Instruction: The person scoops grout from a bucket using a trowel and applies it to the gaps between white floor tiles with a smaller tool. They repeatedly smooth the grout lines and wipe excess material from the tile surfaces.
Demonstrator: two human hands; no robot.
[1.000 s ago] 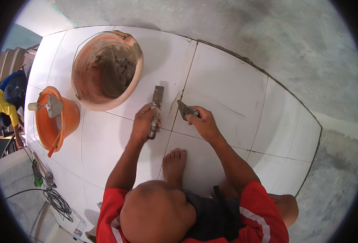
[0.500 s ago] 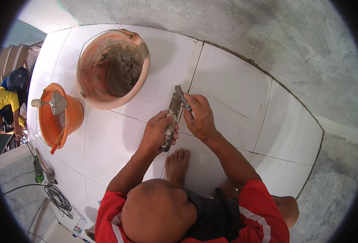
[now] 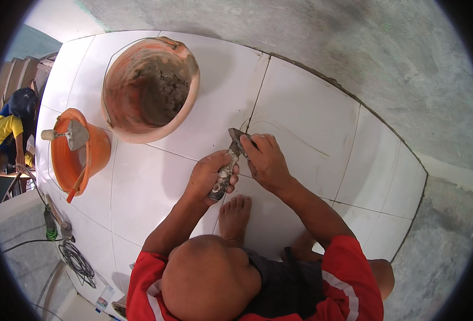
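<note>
My left hand (image 3: pixel 204 174) is wrapped round a dark bar-shaped tool caked with pale mortar (image 3: pixel 223 177). Its lower end sticks out below my fingers. Gripped in my right hand (image 3: pixel 270 162) is a dark, narrow, flat-ended piece (image 3: pixel 236 135) whose kind I cannot make out. It slants across the upper end of the caked tool, and my fingers hide most of it; whether the two touch I cannot tell. Both hands are over white tiles in front of my bare foot (image 3: pixel 235 216).
A bucket with grey mortar inside (image 3: pixel 191 101) stands ahead to the left. Beside it, an orange bucket (image 3: pixel 102 155) has a trowel (image 3: pixel 77 135) across its rim. Coiled black cable (image 3: pixel 78 263) lies at left. A grey wall (image 3: pixel 354 48) borders the tiles. Another person (image 3: pixel 9 128) crouches far left.
My right hand has moved slightly down and right, and the piece in it has turned to point up and left. The left hand stays nearly still. The person at far left has shifted an arm.
</note>
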